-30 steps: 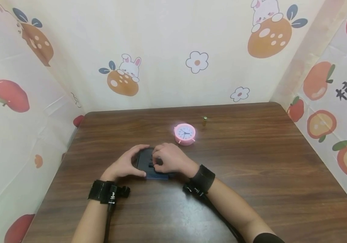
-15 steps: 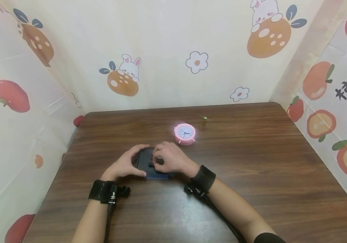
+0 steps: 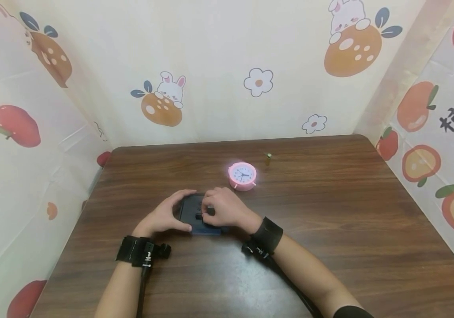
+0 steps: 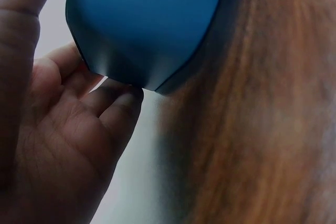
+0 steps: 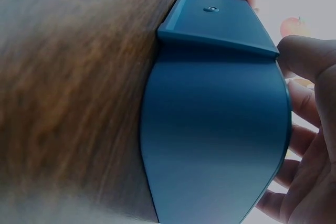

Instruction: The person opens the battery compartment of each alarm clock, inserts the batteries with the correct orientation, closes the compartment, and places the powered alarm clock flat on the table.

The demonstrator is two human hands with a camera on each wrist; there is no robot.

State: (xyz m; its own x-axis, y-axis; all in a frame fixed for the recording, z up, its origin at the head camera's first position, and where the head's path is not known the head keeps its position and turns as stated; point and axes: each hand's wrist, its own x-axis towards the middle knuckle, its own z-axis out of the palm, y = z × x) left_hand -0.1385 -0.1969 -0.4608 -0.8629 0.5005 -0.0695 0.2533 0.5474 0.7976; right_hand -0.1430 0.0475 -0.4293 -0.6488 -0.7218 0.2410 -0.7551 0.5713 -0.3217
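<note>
A dark blue, box-like device (image 3: 190,211) with a blackish upper face lies on the table. My left hand (image 3: 163,215) grips its left side, thumb at the near edge and fingers at the far edge. Over the upper face, my right hand (image 3: 224,210) has its fingers curled down, with thumb and forefinger at a small black raised part (image 3: 199,216). Most of what these fingertips pinch is hidden. In the right wrist view the device's smooth curved blue side (image 5: 215,124) shows, with a recessed panel (image 5: 231,17) bearing a screw.
Just behind my right hand stands a pink round alarm clock (image 3: 242,176). Farther back is a small green-topped cylinder (image 3: 268,159), perhaps a battery, upright on the brown wooden table (image 3: 330,198). Printed curtains (image 3: 219,53) enclose the back and sides.
My right hand's curled fingers shift very slightly over the device's upper face. The left hand, the device and the clock stay in place.
</note>
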